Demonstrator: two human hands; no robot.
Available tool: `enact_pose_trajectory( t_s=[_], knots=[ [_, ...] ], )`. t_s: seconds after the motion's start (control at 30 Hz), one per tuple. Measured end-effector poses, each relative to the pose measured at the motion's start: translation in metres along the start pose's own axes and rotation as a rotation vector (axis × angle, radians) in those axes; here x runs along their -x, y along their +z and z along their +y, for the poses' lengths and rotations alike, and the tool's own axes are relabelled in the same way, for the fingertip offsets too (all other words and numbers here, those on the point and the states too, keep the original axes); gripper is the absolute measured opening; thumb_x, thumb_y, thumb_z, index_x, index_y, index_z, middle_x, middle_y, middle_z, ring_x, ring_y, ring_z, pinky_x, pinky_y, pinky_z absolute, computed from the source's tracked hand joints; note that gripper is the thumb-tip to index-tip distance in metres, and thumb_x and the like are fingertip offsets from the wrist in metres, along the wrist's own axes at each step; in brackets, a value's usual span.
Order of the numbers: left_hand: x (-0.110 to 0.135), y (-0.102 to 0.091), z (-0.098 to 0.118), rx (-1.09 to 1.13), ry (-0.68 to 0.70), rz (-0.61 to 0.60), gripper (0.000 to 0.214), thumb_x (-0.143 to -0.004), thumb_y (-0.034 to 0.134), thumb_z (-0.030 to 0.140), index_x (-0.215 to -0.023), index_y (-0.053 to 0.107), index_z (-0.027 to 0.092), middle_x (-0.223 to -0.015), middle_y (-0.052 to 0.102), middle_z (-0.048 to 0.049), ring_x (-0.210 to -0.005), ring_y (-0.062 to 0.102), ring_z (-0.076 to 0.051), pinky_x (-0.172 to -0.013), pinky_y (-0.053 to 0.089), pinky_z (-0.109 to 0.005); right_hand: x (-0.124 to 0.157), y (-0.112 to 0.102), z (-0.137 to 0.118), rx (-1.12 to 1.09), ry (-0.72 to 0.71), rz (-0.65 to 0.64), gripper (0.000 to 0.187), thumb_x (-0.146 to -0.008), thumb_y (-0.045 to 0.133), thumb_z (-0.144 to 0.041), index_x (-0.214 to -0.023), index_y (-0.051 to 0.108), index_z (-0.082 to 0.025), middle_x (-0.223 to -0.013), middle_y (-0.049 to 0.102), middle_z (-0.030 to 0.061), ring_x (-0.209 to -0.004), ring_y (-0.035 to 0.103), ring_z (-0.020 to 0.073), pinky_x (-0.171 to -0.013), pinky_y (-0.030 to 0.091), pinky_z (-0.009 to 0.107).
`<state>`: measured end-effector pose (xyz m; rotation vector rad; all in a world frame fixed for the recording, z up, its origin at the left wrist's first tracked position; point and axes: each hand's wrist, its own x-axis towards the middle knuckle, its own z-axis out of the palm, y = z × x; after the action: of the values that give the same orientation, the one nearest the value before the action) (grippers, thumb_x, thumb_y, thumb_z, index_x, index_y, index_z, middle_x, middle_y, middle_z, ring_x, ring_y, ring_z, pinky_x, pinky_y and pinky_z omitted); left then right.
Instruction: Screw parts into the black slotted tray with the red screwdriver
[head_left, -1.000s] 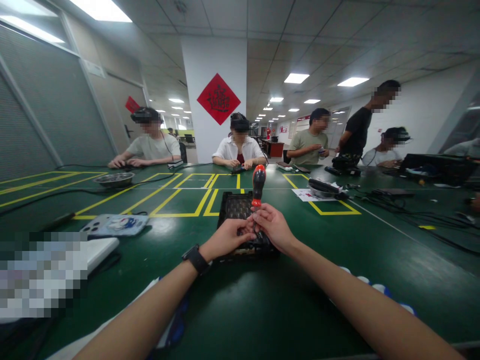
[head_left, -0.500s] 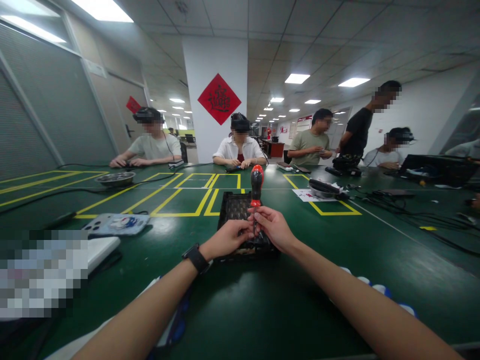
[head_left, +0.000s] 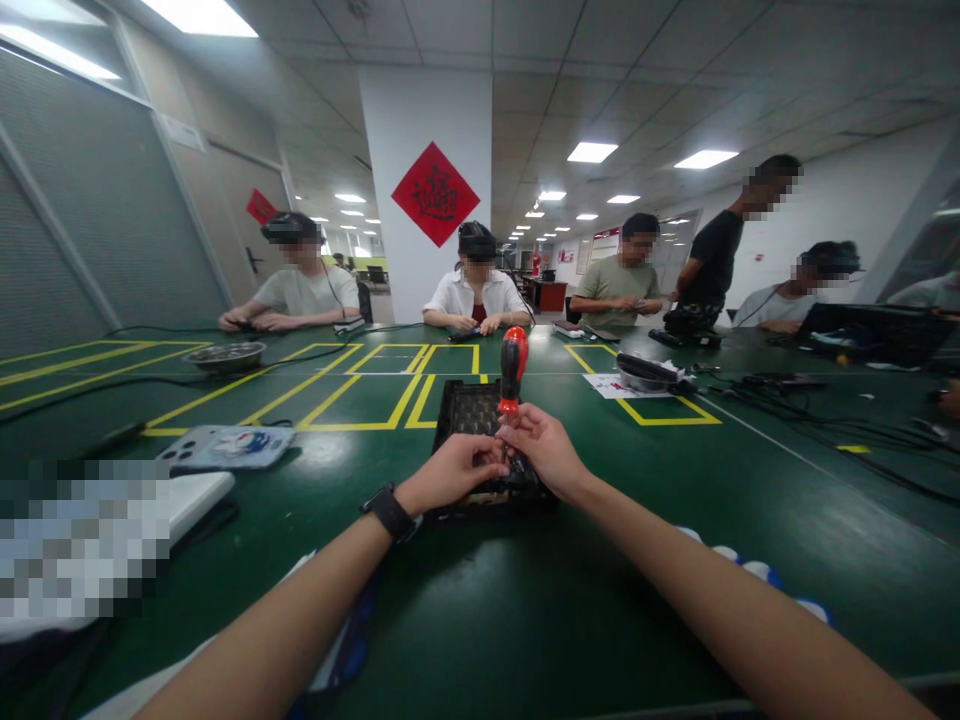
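Observation:
A screwdriver with a red and black handle stands nearly upright, handle on top. My right hand pinches its shaft just below the handle. The fingers of my left hand are drawn together beside the lower shaft; whatever they hold is too small to make out. Both hands are over a black plastic tray-like part with a patterned inside. Fingers hide the screwdriver's tip and much of the tray's near half.
On the green table lie a phone to the left and a metal bowl behind it. Another bowl rests on paper at the right, near black cables. Several people sit or stand across the table.
The screwdriver leans slightly more, its handle tilted a little to the right. My left fingers have shifted slightly at the lower shaft. The camera view has moved a little.

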<state>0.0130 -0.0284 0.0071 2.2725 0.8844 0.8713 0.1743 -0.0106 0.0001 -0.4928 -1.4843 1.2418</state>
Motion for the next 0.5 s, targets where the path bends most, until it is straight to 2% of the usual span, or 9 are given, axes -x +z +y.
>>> enact_pose_trajectory(
  t_s=[0.13, 0.3, 0.5],
  knots=[
    [0.0011, -0.002, 0.0027, -0.01, 0.035, -0.027, 0.018, -0.08, 0.052, 0.028, -0.076, 0.06, 0.012, -0.072, 0.061, 0.0001, -0.068, 0.053, -0.011, -0.067, 0.04, -0.021, 0.0004, -0.0004, 0.0015, -0.016, 0.036, -0.006, 0.023, -0.071, 0.065, -0.029, -0.087, 0.054, -0.017, -0.074, 0.059, -0.0002, -0.056, 0.052, 0.0076, -0.049, 0.044, 0.021],
    [0.0017, -0.0029, 0.0034, -0.033, 0.041, -0.032, 0.018, -0.081, 0.05, 0.025, -0.076, 0.062, 0.012, -0.081, 0.065, -0.0016, -0.077, 0.056, -0.013, -0.074, 0.041, -0.022, 0.0015, -0.0024, 0.0013, -0.025, 0.065, -0.05, 0.029, -0.077, 0.058, -0.034, -0.099, 0.058, -0.016, -0.081, 0.061, 0.0036, -0.054, 0.05, 0.0072, -0.049, 0.044, 0.022],
    [0.0017, -0.0012, 0.0011, -0.009, 0.006, -0.007, 0.022, -0.08, 0.052, 0.03, -0.081, 0.062, 0.011, -0.078, 0.064, -0.0025, -0.072, 0.056, -0.013, -0.069, 0.042, -0.022, 0.0011, -0.0021, 0.0006, -0.039, 0.058, -0.033, 0.029, -0.076, 0.059, -0.033, -0.099, 0.061, -0.017, -0.083, 0.062, 0.0039, -0.058, 0.051, 0.0072, -0.055, 0.043, 0.023]
  ],
)
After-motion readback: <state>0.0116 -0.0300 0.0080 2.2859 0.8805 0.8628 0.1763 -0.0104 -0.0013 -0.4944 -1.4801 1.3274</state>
